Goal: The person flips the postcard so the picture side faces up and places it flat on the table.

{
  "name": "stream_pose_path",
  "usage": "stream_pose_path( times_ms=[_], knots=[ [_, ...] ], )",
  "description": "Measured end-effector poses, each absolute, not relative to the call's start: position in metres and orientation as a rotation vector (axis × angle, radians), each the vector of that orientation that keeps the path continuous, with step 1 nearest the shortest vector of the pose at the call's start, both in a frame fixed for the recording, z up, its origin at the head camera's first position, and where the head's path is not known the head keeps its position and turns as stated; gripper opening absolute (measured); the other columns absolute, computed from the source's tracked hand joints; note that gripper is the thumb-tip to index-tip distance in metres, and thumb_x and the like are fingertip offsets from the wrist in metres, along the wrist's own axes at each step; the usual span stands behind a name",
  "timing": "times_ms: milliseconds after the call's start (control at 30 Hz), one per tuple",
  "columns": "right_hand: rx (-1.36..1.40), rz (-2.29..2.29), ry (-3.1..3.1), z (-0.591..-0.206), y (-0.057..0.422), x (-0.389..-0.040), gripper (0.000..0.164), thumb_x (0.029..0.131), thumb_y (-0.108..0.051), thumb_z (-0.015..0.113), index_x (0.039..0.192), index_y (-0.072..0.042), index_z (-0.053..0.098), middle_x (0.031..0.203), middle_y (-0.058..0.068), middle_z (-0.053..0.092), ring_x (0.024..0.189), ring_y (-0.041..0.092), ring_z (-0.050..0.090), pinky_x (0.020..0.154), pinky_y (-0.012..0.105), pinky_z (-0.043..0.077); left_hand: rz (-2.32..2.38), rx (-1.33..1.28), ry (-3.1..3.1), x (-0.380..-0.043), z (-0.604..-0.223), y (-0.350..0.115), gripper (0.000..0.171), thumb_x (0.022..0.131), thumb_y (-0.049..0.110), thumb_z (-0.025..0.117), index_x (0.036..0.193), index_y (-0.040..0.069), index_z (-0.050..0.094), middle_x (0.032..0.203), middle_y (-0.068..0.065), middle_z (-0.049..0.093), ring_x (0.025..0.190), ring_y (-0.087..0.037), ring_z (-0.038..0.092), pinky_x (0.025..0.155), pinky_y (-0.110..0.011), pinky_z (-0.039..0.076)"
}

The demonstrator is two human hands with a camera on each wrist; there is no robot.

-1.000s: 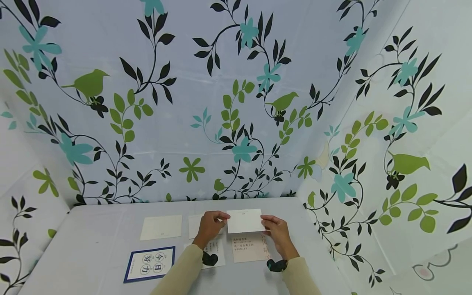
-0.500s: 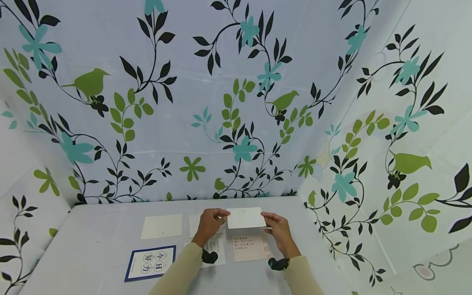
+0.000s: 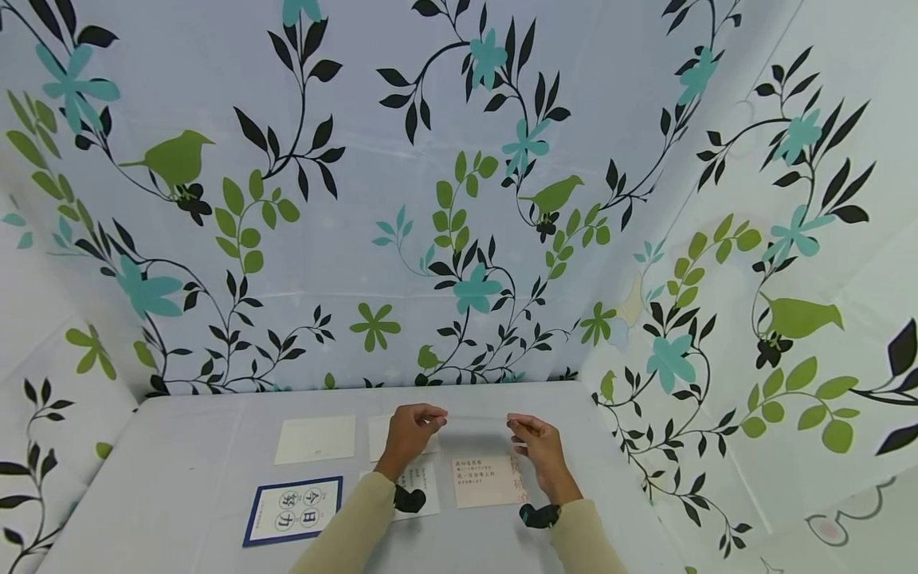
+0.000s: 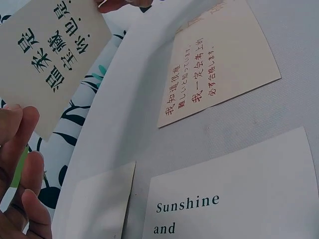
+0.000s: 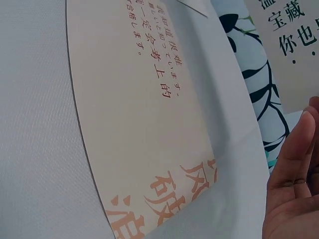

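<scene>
Both hands hold one card by its opposite side edges, up off the table. From the head it shows nearly edge-on as a thin line; the wrist views show its face with dark green characters. My left hand pinches the left edge and my right hand the right edge, each between thumb and fingers. Below the held card lies a pale pink card with reddish-brown writing. Left of that, partly behind my left arm, is a white card reading "Sunshine and".
On the table to the left lie a blank cream card and a blue-bordered card with circled characters. Another pale card is partly behind the left hand. A cloth with leaves and birds hangs at the back.
The held card has tilted from showing its pale, nearly blank side to nearly edge-on in the head view. Both hands stay in about the same place, still gripping its edges.
</scene>
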State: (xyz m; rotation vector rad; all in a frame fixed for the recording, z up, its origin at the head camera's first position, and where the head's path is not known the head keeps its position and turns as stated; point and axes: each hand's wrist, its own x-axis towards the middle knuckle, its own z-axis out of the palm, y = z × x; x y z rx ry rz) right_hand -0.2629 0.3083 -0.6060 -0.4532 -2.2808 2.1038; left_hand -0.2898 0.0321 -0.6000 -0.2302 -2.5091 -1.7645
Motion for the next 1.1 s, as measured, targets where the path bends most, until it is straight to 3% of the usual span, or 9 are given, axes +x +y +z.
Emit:
stream_pose_path(
  times_ms=[133,333,467,600,1100],
  knots=[
    [-0.487,2.072,-2.269,-0.608,0.307,-0.263,0.038,0.085,-0.037,0.077,0.114,-0.014,0.073,0.119,0.013,0.069,0.106,0.033,0.063,0.079,0.035,0.056,-1.763,-0.213,-2.508,-0.290,-0.601,0.033,0.011,0.089,0.019,0.075,0.099,0.015,0.079,0.086,0.007,0.074,0.072,-0.013,0.055,0.065,-0.026,0.044],
    [-0.497,2.046,-2.265,-0.609,0.306,-0.264,0.035,0.088,-0.031,0.076,0.115,-0.009,0.072,0.115,0.016,0.069,0.098,0.026,0.066,0.082,0.042,0.056,-1.738,-0.176,-2.512,-0.291,-0.605,0.035,0.008,0.088,0.022,0.076,0.096,0.019,0.078,0.085,0.009,0.073,0.073,-0.011,0.056,0.068,-0.026,0.046],
    [-0.496,2.045,-2.279,-0.608,0.305,-0.263,0.037,0.089,-0.028,0.075,0.118,-0.006,0.070,0.109,0.011,0.072,0.092,0.021,0.066,0.081,0.042,0.055,-1.724,-0.160,-2.513,-0.291,-0.606,0.035,0.010,0.088,0.021,0.075,0.097,0.018,0.078,0.087,0.008,0.072,0.075,-0.012,0.056,0.071,-0.028,0.046],
    [-0.514,2.028,-2.299,-0.608,0.305,-0.263,0.033,0.088,-0.030,0.075,0.114,-0.011,0.071,0.104,0.004,0.073,0.092,0.020,0.066,0.080,0.038,0.055,-1.756,-0.110,-2.517,-0.290,-0.607,0.036,0.008,0.088,0.020,0.076,0.095,0.020,0.077,0.087,0.008,0.072,0.076,-0.012,0.057,0.073,-0.030,0.046],
    [-0.547,1.996,-2.283,-0.610,0.302,-0.260,0.026,0.088,-0.025,0.075,0.112,-0.017,0.071,0.100,0.002,0.074,0.089,0.020,0.068,0.077,0.037,0.055,-1.813,-0.085,-2.486,-0.286,-0.611,0.036,0.008,0.086,0.019,0.076,0.093,0.020,0.073,0.081,0.005,0.073,0.076,-0.014,0.060,0.070,-0.031,0.048]
  ],
)
